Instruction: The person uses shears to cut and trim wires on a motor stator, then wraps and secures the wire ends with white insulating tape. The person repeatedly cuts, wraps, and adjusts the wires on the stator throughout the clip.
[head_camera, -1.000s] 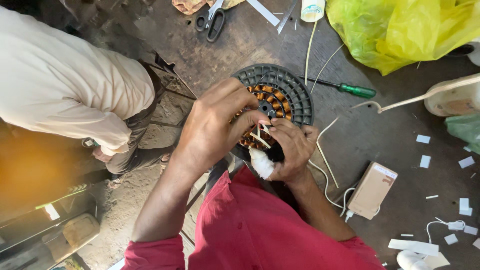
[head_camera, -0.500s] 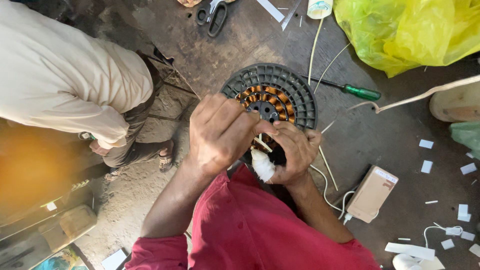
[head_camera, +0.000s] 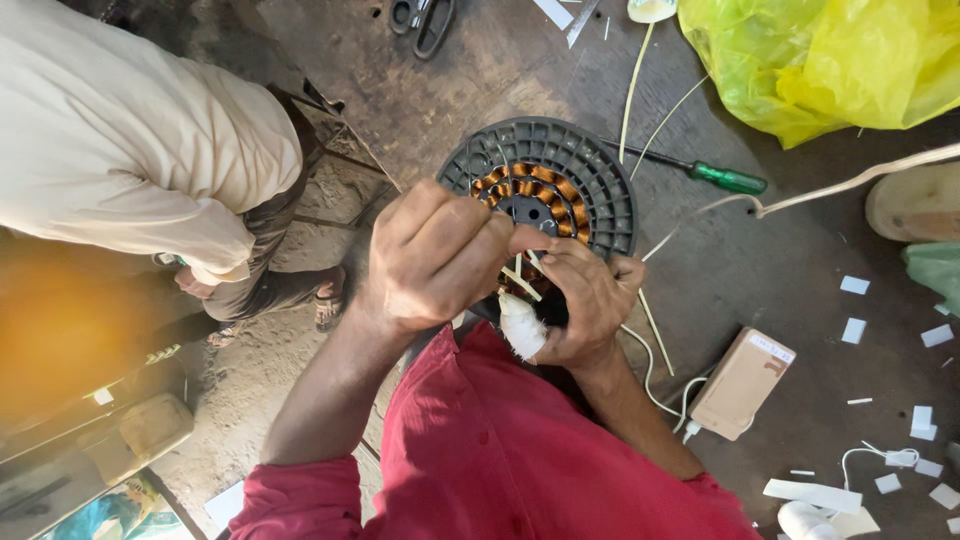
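Dusty ground and a dark metal counter (head_camera: 480, 90) filled the view from above, and at the far left a co-worker in a cream shirt (head_camera: 120, 130) bent over the floor, well apart from the work. Moving right, the left hand (head_camera: 435, 255) was curled tight, its thumb and forefinger pinched together on a thin pale strip at the near edge of the motor stator (head_camera: 545, 185). That stator lay flat on the counter just beyond both hands, a round grey ribbed disc with a ring of copper windings around a dark hub; being circular it showed no long axis, though the pale strips (head_camera: 520, 280) stood up from its near rim toward the person. The right hand (head_camera: 590, 300) was touching the left, closed on a small white wad (head_camera: 522, 328) in its palm with its fingers at the same strips, so the two hands sat equally close to the stator's near rim. Farther right a green-handled screwdriver (head_camera: 725, 178) lay just beside the disc, a small tan box (head_camera: 740, 385) rested nearer, and a yellow plastic bag (head_camera: 830, 60) was bunched at the far right.
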